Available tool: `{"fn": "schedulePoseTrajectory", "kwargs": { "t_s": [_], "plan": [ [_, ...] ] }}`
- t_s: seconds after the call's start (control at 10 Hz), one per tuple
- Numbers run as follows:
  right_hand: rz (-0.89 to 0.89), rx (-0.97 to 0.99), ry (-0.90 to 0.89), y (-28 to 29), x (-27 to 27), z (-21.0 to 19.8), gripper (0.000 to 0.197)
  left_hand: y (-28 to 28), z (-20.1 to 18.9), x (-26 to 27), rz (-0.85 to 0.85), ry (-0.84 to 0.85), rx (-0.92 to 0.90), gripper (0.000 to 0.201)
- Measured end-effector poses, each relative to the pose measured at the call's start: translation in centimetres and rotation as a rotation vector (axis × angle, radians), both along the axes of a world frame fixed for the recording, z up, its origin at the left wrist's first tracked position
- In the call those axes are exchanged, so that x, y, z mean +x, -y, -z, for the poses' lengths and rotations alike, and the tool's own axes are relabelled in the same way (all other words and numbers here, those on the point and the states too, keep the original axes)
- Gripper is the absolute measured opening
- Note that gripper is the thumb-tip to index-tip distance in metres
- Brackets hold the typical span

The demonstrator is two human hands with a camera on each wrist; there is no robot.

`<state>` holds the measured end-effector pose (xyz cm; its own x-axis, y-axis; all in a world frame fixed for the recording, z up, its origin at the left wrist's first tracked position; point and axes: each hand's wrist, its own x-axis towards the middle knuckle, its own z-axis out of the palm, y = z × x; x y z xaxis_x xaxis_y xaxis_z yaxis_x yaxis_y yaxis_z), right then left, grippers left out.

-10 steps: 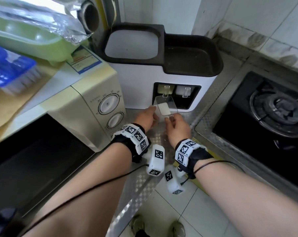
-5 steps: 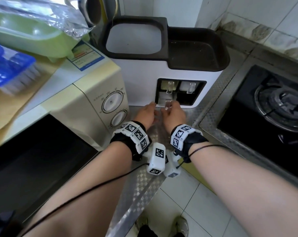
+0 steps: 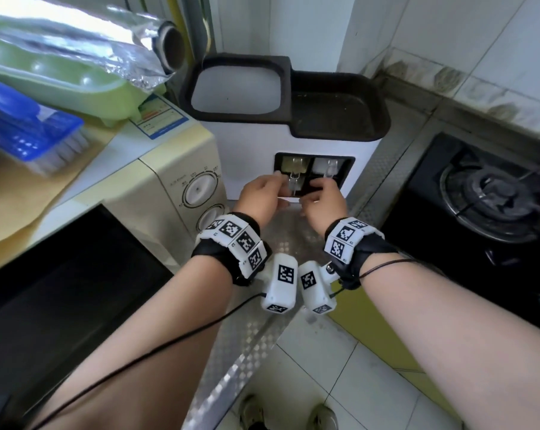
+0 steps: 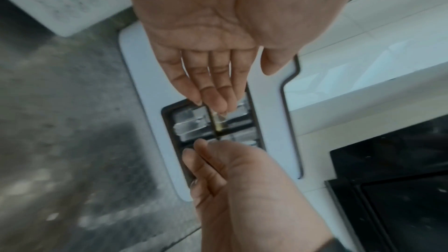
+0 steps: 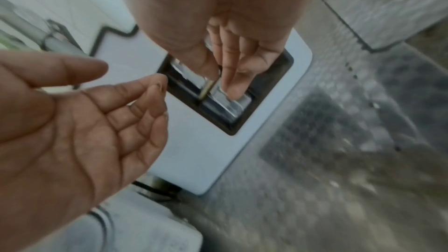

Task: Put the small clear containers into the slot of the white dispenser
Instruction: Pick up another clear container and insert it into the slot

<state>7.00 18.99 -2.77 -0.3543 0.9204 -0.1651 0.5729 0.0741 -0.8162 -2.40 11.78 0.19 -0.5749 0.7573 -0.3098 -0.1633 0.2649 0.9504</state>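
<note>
The white dispenser (image 3: 253,156) with a black top stands against the wall, its dark slot (image 3: 344,169) facing me. Two clear containers sit in the slot's upper row. A third clear container (image 3: 293,185) sits in the lower left compartment. My left hand (image 3: 274,181) is at the slot's left edge with its fingers straight; in the left wrist view the left fingertips (image 4: 218,106) touch the slot's middle. My right hand (image 3: 312,189) reaches into the slot from the right. Its thumb and forefinger (image 5: 231,87) are curled onto the front of the lower container (image 5: 236,102).
A cream microwave (image 3: 169,181) stands close on the left, with a green tray (image 3: 60,82), foil and a blue brush (image 3: 29,131) on top. A black gas stove (image 3: 485,197) lies to the right. The dispenser rests on a patterned metal counter (image 3: 281,243).
A second ago both hands held the clear container tilted in front of the slot. It now sits pushed into the lower left compartment, and my left hand has let go.
</note>
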Motion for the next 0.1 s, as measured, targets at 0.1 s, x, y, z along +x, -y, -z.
{"fn": "schedulePoseTrajectory", "kwargs": {
  "t_s": [0.1],
  "plan": [
    [0.058,0.040,-0.175,-1.09,1.22,-3.02,0.037,-0.31,-3.71,0.83,-0.020,-0.015,0.118,0.025]
  ]
}}
